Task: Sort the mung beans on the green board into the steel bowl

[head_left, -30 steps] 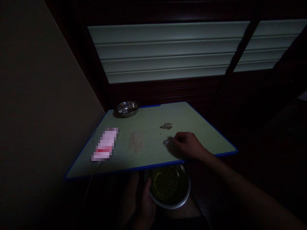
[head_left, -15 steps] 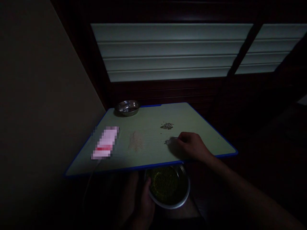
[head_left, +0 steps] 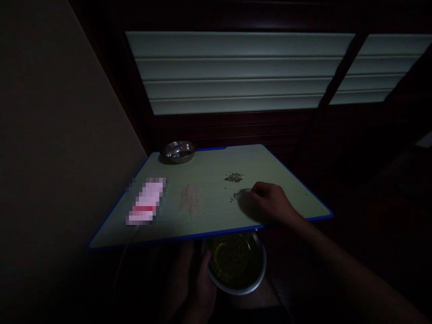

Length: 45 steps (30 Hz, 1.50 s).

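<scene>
"Where is the small clear piece, next to the fingers?"

"The clear piece (head_left: 241,194) pokes out to the left of the right hand (head_left: 272,201). Those fingers are curled closed, pinching its right end, low over the surface (head_left: 209,168). I can't tell if its tip touches down."

"What's by the tip?"

"A few dark specks (head_left: 231,200), just left of it. Farther back lies a loose heap of dark grains (head_left: 234,177), small and roundish, with paler bits among them. Left of the specks, a pale patch (head_left: 191,200) spreads thin, like coarse powder."

"And the left hand?"

"The left hand (head_left: 205,283) has the near bowl (head_left: 248,289) by its left side, under the near edge: thumb at the rim, the other fingers too dark to make out. That bowl is round, shiny metal, with a grainy green mass (head_left: 232,261) inside."

"What else is up there?"

"A shallow metal dish (head_left: 182,159) at the far left corner, and a phone (head_left: 146,201), blurred into blocks, near the left edge. The top itself is pale, faintly streaked and trimmed in blue."
</scene>
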Tool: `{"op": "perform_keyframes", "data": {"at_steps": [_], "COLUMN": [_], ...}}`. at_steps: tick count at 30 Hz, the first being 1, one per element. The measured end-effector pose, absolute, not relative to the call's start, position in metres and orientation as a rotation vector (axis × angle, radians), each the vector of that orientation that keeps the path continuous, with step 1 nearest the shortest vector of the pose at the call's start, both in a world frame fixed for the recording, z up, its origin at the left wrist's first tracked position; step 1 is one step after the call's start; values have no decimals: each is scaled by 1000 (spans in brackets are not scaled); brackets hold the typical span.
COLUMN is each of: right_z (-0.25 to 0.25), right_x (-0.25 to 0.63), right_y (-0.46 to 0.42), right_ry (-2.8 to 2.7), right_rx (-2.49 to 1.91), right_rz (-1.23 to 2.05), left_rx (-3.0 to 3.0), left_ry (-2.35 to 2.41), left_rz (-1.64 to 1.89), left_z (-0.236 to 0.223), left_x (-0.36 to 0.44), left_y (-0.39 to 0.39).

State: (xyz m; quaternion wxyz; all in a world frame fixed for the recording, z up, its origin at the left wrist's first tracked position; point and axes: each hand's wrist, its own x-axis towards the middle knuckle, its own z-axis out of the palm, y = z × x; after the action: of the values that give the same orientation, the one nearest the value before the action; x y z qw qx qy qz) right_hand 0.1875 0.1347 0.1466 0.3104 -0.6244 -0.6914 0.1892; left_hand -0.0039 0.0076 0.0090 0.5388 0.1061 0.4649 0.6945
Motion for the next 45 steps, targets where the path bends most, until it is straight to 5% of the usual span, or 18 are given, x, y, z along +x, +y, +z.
{"op": "perform_keyframes", "data": {"at_steps": [45], "right_z": [143], "right_x": [194], "right_y": [141], "right_ry": [-1891], "right_rx": [-1446], "right_rz": [677], "left_rx": [346], "left_ry": [1126], "left_rz": [1633], "left_z": [10], "left_x": [-9], "left_y": [9]}}
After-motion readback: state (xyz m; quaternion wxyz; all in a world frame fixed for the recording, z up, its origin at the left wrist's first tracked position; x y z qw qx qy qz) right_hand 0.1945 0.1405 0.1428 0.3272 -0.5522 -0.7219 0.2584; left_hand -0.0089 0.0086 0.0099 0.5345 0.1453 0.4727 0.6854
